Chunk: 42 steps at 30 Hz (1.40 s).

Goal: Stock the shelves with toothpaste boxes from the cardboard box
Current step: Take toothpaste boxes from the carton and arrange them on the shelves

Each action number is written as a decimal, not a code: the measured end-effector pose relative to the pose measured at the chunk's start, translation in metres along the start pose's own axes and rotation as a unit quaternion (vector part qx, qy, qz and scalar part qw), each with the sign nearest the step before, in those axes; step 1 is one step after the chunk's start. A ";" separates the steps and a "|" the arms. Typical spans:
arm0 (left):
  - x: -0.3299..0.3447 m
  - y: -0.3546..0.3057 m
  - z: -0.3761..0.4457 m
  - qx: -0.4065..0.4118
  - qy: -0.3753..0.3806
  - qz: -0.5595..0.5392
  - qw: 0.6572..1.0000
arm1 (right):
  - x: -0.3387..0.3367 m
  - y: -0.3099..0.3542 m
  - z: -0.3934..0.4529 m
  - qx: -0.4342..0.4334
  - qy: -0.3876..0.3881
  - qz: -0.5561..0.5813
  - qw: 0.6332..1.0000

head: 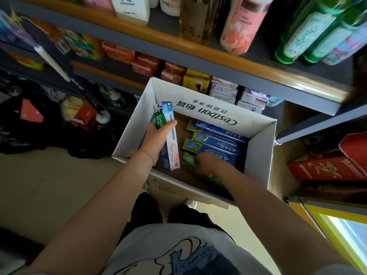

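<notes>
Nearest the camera is the person's grey printed shirt [174,253], with dark trousers [151,211] and a white shoe [191,203] below it on the pale tiled floor [59,185]. 2 bare forearms reach forward into an open white cardboard box [258,151] standing on the floor against the shelving. Left hand [156,139] is at the box's left wall, fingers and thumb curled round a small bundle of toothpaste boxes [170,143] held on end; a green-and-white carton and a light blue-and-white one are visible in the bundle, and the exact count cannot be determined. Right hand [208,161] is lower, inside the box near its front edge, fingers curled down onto the near end of a blue toothpaste box [220,155]; whether it actually grips that carton cannot be told. Several more blue cartons with yellow-green ends [214,135] lie stacked flat against the box's right and far walls. Green packaging [188,160] lies on the box bottom just left of the right hand. Brown bare bottom shows in the box's centre. Behind the box, a lower shelf [119,76] carries red, yellow and white soap-type packs [174,73]. An upper shelf with a wooden lip [218,54] carries a pink floral bottle [240,26] and green bottles [309,34]. A white-handled brush [102,117] leans at the left beside black bags [29,124]. Red cartons [327,167] sit at the right edge.
</notes>
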<state>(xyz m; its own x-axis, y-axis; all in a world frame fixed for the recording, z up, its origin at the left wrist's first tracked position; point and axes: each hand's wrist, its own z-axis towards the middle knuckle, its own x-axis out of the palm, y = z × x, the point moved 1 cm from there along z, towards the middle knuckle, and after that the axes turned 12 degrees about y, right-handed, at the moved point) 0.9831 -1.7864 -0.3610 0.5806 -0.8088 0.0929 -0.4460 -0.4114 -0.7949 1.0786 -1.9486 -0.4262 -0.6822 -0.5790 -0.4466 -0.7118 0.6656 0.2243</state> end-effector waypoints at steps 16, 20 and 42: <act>-0.019 -0.072 -0.068 0.016 0.171 -0.230 0.958 | -0.086 0.074 -0.147 -0.330 -0.084 0.773 0.534; -0.044 -0.087 -0.093 0.034 0.183 -0.214 0.959 | -0.090 0.119 -0.151 -0.353 -0.063 0.776 0.519; -0.515 -0.159 -0.193 0.154 -0.005 -0.250 0.956 | -0.175 0.621 -0.075 -0.294 -0.243 0.458 0.803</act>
<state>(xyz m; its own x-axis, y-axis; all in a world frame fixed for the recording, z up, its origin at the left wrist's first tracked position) 0.6230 -1.3855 -0.1671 0.6759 -0.5385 0.5032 0.1101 -0.6013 -0.7914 0.7428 -1.4691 -0.1443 -0.9199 0.3753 -0.1139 -0.0014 0.2871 0.9579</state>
